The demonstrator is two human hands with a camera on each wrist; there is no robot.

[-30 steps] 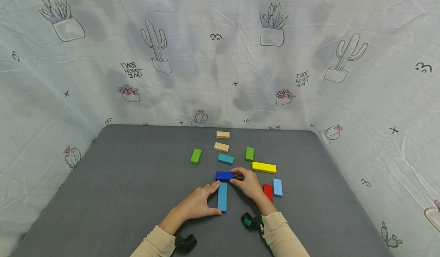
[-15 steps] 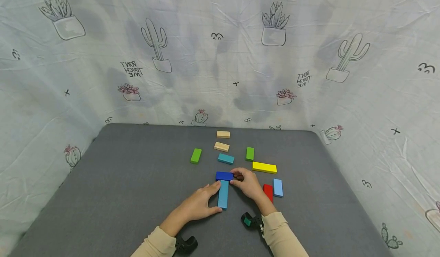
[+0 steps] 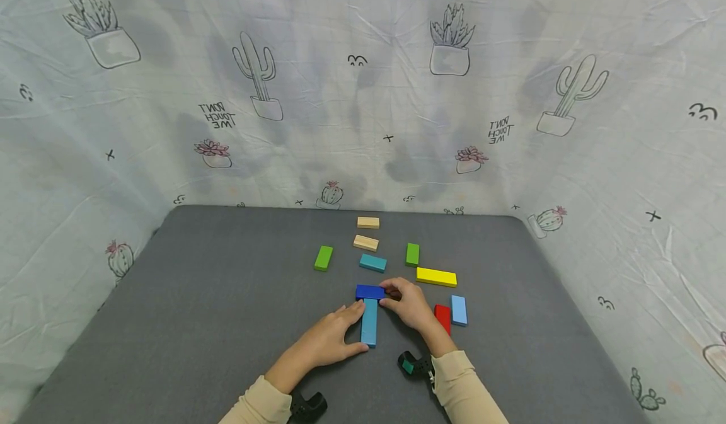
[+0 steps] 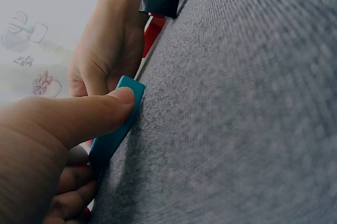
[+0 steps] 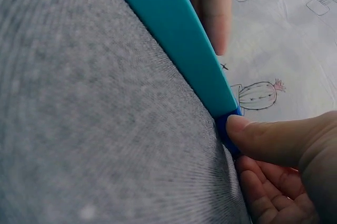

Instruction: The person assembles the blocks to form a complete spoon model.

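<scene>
A long light-blue block [image 3: 369, 324] lies lengthwise on the grey table, its far end against the middle of a dark blue block [image 3: 368, 292] that lies crosswise, forming a T. My left hand [image 3: 328, 339] holds the long block, thumb on its near end and fingers by its far left side. In the left wrist view the thumb presses the end of this block [image 4: 110, 142]. My right hand [image 3: 409, 305] grips the right end of the dark blue block. Up close in the right wrist view, the thumb lies on the dark blue block [image 5: 225, 129]; the other fingers curl beyond it.
Beyond the hands lie a short teal block [image 3: 372, 263], two wooden blocks [image 3: 365, 242], and green blocks left [image 3: 323, 258] and right [image 3: 412, 254]. A yellow block [image 3: 436, 277], red block [image 3: 442, 319] and pale blue block [image 3: 459, 310] lie right. A patterned cloth [image 3: 317, 128] hangs behind.
My left hand has slid the long light-blue block slightly forward and right, so that it now meets the dark blue block. My right hand and the dark blue block have stayed nearly still.
</scene>
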